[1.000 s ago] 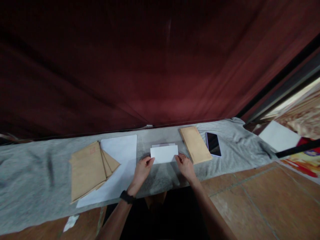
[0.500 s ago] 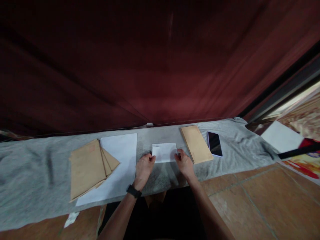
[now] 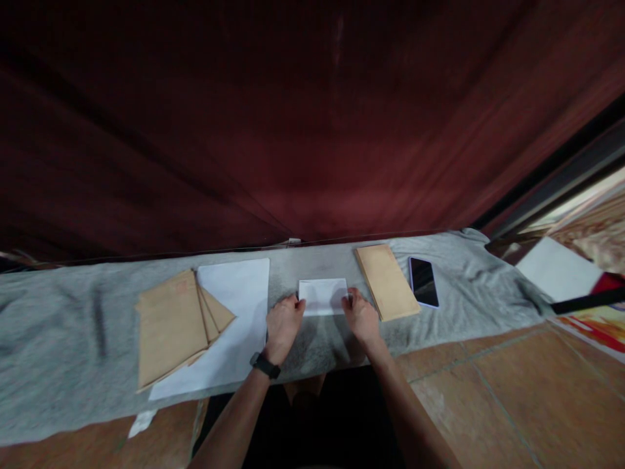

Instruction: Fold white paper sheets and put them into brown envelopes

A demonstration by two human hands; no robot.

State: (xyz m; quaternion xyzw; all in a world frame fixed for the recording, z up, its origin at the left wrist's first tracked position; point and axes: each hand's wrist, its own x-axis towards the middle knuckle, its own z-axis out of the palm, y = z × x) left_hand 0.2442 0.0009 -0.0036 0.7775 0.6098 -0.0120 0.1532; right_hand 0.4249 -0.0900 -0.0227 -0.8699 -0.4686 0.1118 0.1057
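Observation:
A folded sheet of white paper (image 3: 323, 296) lies low over the grey cloth between my hands. My left hand (image 3: 284, 322) pinches its left edge between thumb and fingers. At the opposite edge my right hand (image 3: 362, 317) grips the paper the same way. Just right of my right hand lies a stack of brown envelopes (image 3: 389, 283). Left of my left hand are large white sheets (image 3: 244, 306), partly covered by several brown envelopes (image 3: 170, 326) in a fanned pile.
A phone (image 3: 424, 282) with a dark screen lies right of the envelope stack. Grey cloth (image 3: 63, 339) covers the long surface, with a dark red curtain (image 3: 312, 130) behind it. A white scrap (image 3: 142, 423) hangs near the front edge, above the tiled floor (image 3: 537, 391).
A raised flap at the paper's upper left now lies flat, and its top edge looks even. Both hands keep their hold. The view has shifted slightly.

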